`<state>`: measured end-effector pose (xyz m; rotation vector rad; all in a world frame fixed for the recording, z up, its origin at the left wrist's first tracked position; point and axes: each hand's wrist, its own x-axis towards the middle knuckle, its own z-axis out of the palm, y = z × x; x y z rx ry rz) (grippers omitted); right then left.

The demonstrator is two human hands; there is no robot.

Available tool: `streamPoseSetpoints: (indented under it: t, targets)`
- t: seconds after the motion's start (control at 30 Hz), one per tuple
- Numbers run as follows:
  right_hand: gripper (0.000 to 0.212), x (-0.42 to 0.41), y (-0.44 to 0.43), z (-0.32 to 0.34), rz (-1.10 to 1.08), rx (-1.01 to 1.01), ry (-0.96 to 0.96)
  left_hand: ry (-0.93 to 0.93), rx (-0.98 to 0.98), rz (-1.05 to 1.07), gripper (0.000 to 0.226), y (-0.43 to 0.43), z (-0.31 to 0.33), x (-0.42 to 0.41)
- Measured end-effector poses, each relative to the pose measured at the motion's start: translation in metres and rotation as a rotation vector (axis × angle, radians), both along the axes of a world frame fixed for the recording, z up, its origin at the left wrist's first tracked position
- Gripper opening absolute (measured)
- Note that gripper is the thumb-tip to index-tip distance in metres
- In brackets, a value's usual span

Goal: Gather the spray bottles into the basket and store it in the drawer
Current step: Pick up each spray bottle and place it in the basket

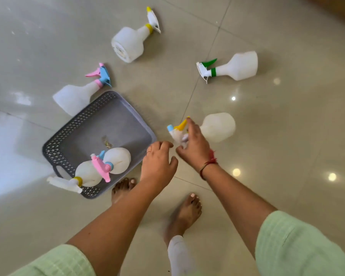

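A grey perforated basket (126,114) sits on the tiled floor. Two white spray bottles lie in its near corner, one with a pink head (119,160), one with a yellow collar (86,175). My right hand (193,145) closes around the neck of a white bottle with a yellow trigger (217,126) lying to the right of the basket. My left hand (157,162) hovers beside the basket's right rim, fingers curled, holding nothing. Three more bottles lie on the floor: pink and blue head (76,95), yellow-tipped head (130,42), green trigger (239,66).
My bare feet (185,212) stand on the glossy beige tiles just below the basket. A wooden edge (339,8) runs along the top right corner. No drawer is in view.
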<state>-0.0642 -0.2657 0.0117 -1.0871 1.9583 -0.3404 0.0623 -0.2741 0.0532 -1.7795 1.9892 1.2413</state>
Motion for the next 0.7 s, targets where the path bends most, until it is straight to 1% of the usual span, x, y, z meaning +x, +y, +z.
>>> streamPoseSetpoints:
  t: [0.07, 0.13, 0.23, 0.3, 0.4, 0.5, 0.63, 0.7]
  targets:
    - [0.087, 0.026, -0.012, 0.022, 0.039, -0.043, -0.080, -0.009, -0.056, 0.174, 0.036, -0.010, 0.025, 0.000]
    - [0.084, 0.044, -0.026, 0.038, 0.014, -0.055, -0.130, 0.000, -0.101, 0.304, 0.036, -0.021, 0.045, 0.007]
    - [0.081, 0.069, -0.040, 0.059, 0.030, -0.086, -0.166, 0.003, -0.193, 0.338, 0.032, -0.034, 0.067, 0.037]
    - [0.073, 0.086, -0.047, 0.070, 0.070, -0.118, -0.186, 0.029, -0.231, 0.369, 0.026, -0.038, 0.076, 0.059]
    - [0.061, 0.117, -0.054, 0.083, 0.080, -0.124, -0.263, 0.125, -0.258, 0.423, 0.018, -0.041, 0.085, 0.092]
    - [0.062, 0.139, -0.052, 0.082, 0.049, -0.086, -0.372, 0.218, -0.279, 0.494, 0.019, -0.041, 0.086, 0.115]
    - [0.050, 0.152, -0.050, 0.062, 0.052, -0.060, -0.305, 0.223, -0.306, 0.602, 0.026, -0.045, 0.079, 0.141]
    - [0.051, 0.152, -0.049, 0.052, 0.067, -0.006, -0.292, 0.201, -0.286, 0.610, 0.029, -0.046, 0.074, 0.153]
